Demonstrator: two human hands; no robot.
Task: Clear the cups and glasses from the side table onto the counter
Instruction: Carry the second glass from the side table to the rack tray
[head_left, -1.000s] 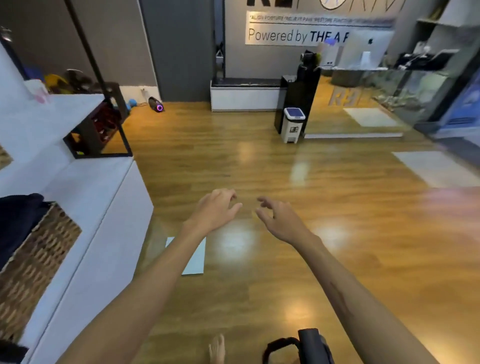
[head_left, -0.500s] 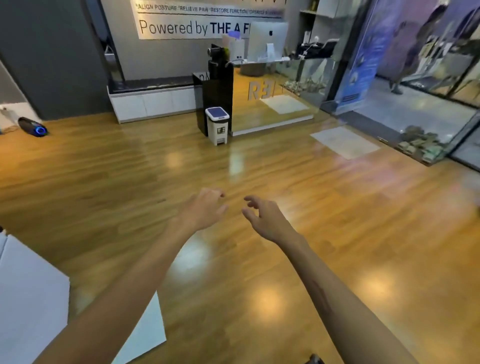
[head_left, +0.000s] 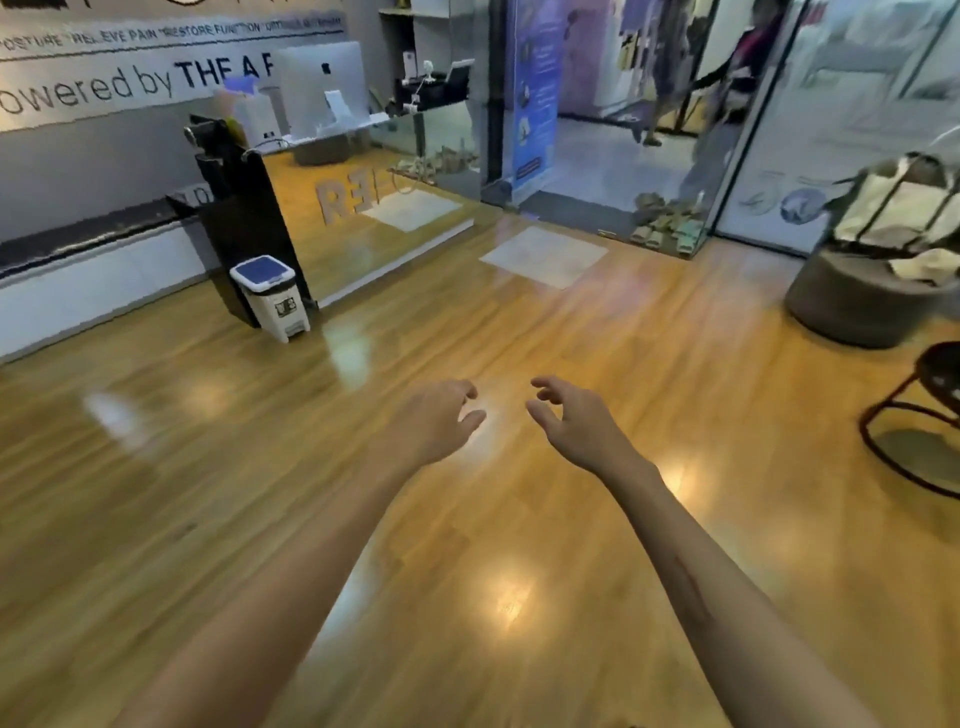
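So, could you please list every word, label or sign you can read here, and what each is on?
"owered by THE A": wall sign, cut off by the frame edge and the monitor.
"POSTURE *RELIEVE PAIN *RESTORE FUNCTION": smaller line above it, blurred, so partly a guess.
"RE": mirrored letters on the desk front; the rest is unclear.
Blue banner, bin label and door stickers: too blurred to read.

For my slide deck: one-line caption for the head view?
Both empty hands, left and right, held out over the wooden floor, facing a reception desk; no cups visible.
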